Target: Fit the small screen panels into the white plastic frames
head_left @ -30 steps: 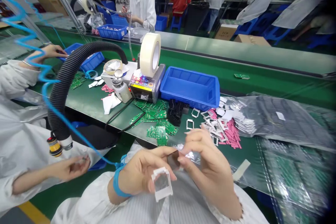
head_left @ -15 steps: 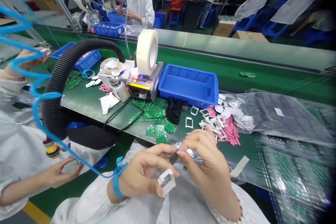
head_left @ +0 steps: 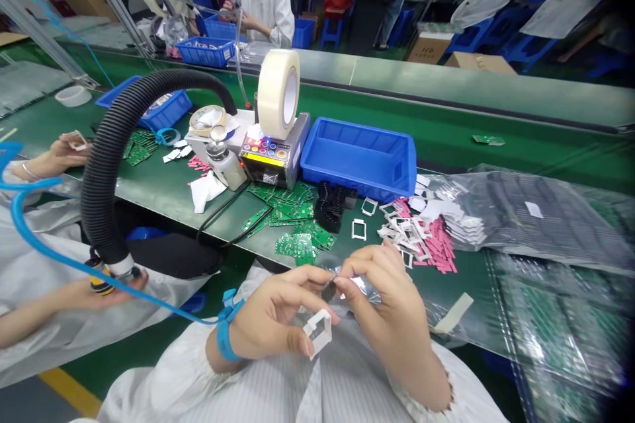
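Observation:
My left hand, with a blue wrist strap around it, pinches a small dark piece between thumb and forefinger. A white plastic frame is tucked against the lower fingers of that hand. My right hand grips the same dark piece from the other side, along with a crinkled transparent film. Just past my fingers, on the green bench, lie green circuit boards and a pile of white frames with pink strips.
A co-worker's hand at left holds a white frame, and their other hand rests lower down. A black ribbed hose arcs across there. Behind stand a tape dispenser, a blue tray and silver bags.
The white frame in my left hand has turned and shifted up toward my fingers. My hands stay together at the dark piece. The co-worker's lower hand has moved toward the hose end.

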### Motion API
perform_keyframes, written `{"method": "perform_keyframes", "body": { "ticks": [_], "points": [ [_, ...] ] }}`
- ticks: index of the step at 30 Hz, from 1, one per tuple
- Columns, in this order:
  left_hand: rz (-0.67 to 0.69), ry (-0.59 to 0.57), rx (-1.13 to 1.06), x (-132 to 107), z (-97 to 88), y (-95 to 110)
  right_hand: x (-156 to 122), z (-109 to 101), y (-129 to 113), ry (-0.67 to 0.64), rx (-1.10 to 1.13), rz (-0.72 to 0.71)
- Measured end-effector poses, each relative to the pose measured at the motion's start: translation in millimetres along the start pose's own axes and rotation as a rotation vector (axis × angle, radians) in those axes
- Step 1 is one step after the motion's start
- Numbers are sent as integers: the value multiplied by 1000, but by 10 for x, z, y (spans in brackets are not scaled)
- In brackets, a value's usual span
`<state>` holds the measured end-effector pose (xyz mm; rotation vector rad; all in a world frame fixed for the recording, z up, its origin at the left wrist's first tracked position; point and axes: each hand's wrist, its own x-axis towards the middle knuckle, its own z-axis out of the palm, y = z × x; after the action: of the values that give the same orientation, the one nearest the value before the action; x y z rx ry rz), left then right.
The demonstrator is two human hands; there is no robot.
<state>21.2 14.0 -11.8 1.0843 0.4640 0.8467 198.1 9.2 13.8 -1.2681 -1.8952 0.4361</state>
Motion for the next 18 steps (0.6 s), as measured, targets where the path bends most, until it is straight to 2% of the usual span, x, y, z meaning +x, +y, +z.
{"method": "perform_keyframes", "body": {
  "ticks": [7,12,18],
  "points": [
    [-26,9,11,23,-24,-43,6,39,47,-19,41,62],
    [-15,10,25,36,-33,-56,-12,56,55,12,28,51],
    [3,3,36,37,-41,-43,-12,113,113,-18,14,24]
  ]
}}
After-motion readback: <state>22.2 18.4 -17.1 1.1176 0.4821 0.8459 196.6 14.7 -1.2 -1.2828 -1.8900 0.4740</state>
